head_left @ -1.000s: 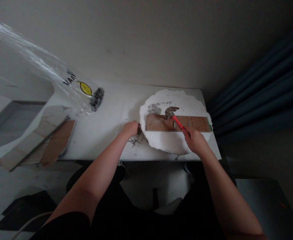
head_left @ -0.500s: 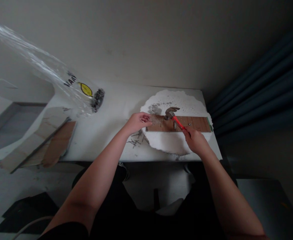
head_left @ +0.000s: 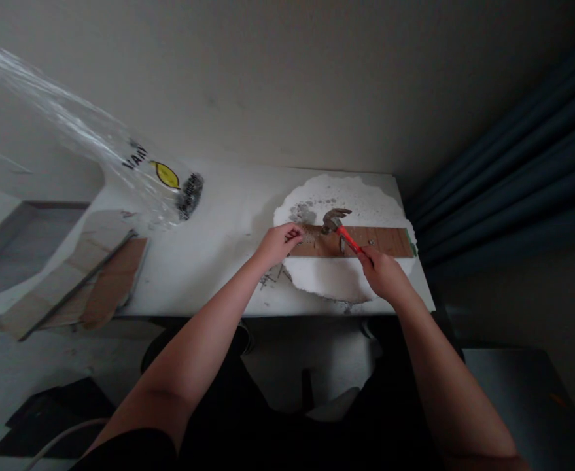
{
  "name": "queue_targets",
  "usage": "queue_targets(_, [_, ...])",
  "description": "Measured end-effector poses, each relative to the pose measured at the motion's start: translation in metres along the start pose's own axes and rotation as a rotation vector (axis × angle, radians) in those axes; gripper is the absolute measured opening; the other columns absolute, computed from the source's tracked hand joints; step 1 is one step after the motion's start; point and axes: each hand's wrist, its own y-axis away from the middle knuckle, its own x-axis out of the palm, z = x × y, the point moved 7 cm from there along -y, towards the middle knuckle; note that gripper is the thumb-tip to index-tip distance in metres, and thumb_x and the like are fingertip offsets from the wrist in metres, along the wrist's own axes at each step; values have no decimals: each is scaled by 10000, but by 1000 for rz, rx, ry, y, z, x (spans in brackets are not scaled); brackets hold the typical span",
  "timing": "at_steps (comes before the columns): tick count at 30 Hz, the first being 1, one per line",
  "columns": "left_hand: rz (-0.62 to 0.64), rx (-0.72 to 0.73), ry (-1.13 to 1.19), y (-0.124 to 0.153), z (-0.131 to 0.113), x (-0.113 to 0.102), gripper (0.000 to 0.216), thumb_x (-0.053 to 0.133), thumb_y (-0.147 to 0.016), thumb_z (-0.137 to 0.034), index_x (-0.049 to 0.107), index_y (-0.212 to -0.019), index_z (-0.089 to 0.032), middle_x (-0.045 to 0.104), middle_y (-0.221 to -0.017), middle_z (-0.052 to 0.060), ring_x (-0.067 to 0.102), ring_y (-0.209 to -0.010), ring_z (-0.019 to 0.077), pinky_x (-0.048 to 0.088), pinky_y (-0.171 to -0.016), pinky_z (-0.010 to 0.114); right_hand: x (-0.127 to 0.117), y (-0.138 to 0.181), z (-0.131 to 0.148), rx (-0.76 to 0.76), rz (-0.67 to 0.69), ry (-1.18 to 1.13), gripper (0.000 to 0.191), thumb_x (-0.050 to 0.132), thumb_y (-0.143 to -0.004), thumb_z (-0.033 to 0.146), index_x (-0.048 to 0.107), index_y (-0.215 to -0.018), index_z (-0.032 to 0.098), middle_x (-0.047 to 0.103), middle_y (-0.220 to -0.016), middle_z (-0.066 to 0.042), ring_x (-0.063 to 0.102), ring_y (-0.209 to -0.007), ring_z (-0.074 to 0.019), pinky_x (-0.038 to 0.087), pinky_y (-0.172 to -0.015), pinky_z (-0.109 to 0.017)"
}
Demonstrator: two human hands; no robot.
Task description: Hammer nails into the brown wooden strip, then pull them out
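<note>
A brown wooden board [head_left: 380, 241] lies across a round white foam slab [head_left: 341, 278] on a white table [head_left: 203, 255]. My right hand [head_left: 383, 273] is closed round the red handle of a claw hammer [head_left: 339, 226], whose metal head rests on the board. My left hand [head_left: 278, 243] is at the board's left end, its fingers pinched together on a small dark thing that looks like a nail. Loose nails [head_left: 270, 278] lie on the table just below that hand.
A clear plastic bag [head_left: 135, 170] with a yellow label and dark contents lies at the table's left. Flat wooden boards [head_left: 86, 275] overhang the left edge. A wall runs behind the table, and a dark curtain [head_left: 513, 176] hangs at the right.
My left hand has lifted from the loose nails on the table and moved right to the board's left end, fingers now pinched. The right hand and hammer have stayed in place.
</note>
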Motion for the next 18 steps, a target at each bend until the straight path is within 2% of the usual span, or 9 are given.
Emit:
queue_targets(12, [23, -21, -38, 1, -1, 2, 118, 597, -876, -284, 667, -926, -204, 726, -889, 22, 660, -819, 157, 519, -808, 304, 0, 0, 0, 8, 10, 34, 405, 344, -1042, 393, 663, -1187, 188, 748, -1018, -139, 691, -882, -267, 419, -688, -312])
queue_targets(18, [37, 19, -58, 2, -2, 5, 86, 598, -873, -235, 659, -925, -205, 729, -904, 17, 655, -829, 148, 501, -809, 287, 1, -1, -1, -4, 3, 12, 425, 337, -1043, 404, 649, -1229, 185, 745, -1036, -146, 690, -895, -268, 426, -701, -317])
